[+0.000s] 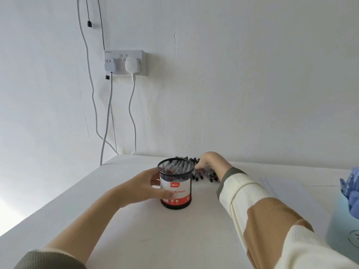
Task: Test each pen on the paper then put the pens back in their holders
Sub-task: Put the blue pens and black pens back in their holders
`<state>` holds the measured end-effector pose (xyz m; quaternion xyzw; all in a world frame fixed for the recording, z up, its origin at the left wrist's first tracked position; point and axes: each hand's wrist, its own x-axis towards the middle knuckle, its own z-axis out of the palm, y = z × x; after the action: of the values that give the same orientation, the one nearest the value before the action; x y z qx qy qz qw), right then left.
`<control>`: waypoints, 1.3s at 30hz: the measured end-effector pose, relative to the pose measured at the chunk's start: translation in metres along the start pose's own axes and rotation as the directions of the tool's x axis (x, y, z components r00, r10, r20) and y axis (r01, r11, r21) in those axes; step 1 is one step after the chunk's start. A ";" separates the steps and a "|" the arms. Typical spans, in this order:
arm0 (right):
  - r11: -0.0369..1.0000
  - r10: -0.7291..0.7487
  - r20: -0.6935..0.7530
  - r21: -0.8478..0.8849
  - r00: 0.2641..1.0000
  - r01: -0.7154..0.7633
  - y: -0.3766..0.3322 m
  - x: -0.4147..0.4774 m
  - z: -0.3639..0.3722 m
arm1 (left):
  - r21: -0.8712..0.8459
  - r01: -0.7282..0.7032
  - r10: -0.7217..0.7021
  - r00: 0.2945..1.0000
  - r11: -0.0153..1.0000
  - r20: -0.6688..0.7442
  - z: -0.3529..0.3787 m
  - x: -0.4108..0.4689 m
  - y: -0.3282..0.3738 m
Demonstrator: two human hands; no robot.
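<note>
Striped sleeve [252,206]; left grip [143,188] holds mesh holder [175,183] beside pens [204,174]

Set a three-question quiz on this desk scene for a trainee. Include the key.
1. True or false: the left hand grips the black mesh holder.
2. Multiple choice: the black pens lie A) inside the mesh holder, B) on the table behind the mesh holder, C) in the left hand.
3. Short answer: what colour are the pens standing in the light blue holder at the right edge?
Key: 1 true; 2 B; 3 blue.
</note>
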<state>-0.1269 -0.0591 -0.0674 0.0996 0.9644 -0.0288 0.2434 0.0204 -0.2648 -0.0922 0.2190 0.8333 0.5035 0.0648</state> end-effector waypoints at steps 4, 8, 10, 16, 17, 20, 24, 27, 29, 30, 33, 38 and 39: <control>0.991 -0.051 -0.031 -0.121 0.998 0.047 0.006 -0.028 0.004 | 0.012 0.009 -0.009 1.000 1.000 -0.004 0.000 0.000 0.000; 0.973 -0.124 -0.068 -0.202 0.990 0.108 0.015 -0.043 0.005 | 0.025 0.008 -0.008 1.000 1.000 -0.015 0.001 0.000 0.000; 0.969 -0.146 -0.075 -0.211 0.986 0.128 0.021 -0.049 0.005 | 0.024 0.009 -0.009 1.000 1.000 -0.022 0.002 -0.001 0.000; 0.984 -0.164 -0.131 -0.092 0.978 0.153 0.041 -0.055 0.005 | 0.020 0.013 -0.013 1.000 1.000 -0.020 0.003 -0.001 -0.002; 0.985 -0.169 -0.143 -0.047 0.975 0.164 0.044 -0.058 0.004 | 0.022 0.013 -0.012 1.000 1.000 -0.026 0.003 0.000 -0.002; 0.957 -0.151 -0.238 0.208 0.959 0.203 0.051 -0.066 0.004 | 0.035 0.011 -0.010 1.000 0.999 -0.030 0.002 0.001 -0.003; 0.797 -0.254 -0.429 0.415 0.867 0.439 0.057 -0.076 0.000 | 0.055 0.011 -0.009 0.999 0.998 -0.036 0.000 0.001 -0.004; 0.700 -0.454 -0.511 0.302 0.730 0.647 0.055 -0.094 -0.002 | 0.050 0.023 -0.020 0.998 0.998 -0.061 -0.002 -0.001 -0.002; 0.677 -0.577 -0.539 0.105 0.613 0.729 0.048 -0.107 -0.004 | 0.036 0.025 -0.022 0.996 0.999 -0.081 -0.004 -0.002 -0.003; 0.692 -0.632 -0.542 -0.074 0.553 0.718 0.043 -0.113 -0.006 | 0.033 0.026 -0.023 0.995 0.999 -0.096 -0.004 -0.002 -0.003; 0.616 -0.788 -0.522 -0.676 0.327 0.404 0.024 -0.124 -0.014 | 0.047 0.039 -0.033 0.991 0.998 -0.132 -0.009 -0.002 -0.005; 0.302 -0.933 -0.323 -0.942 0.156 -0.147 -0.006 -0.134 -0.005 | 0.056 0.087 -0.078 0.986 0.995 -0.144 -0.012 -0.001 -0.010; 0.242 -0.946 -0.278 -0.947 0.167 -0.211 -0.013 -0.132 0.000 | 0.055 0.098 -0.089 0.985 0.994 -0.147 -0.012 -0.001 -0.011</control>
<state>-0.0157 -0.0958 -0.0043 -0.3723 0.7220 0.4611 -0.3571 0.0143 -0.2793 -0.0960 0.1447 0.8604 0.4881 0.0209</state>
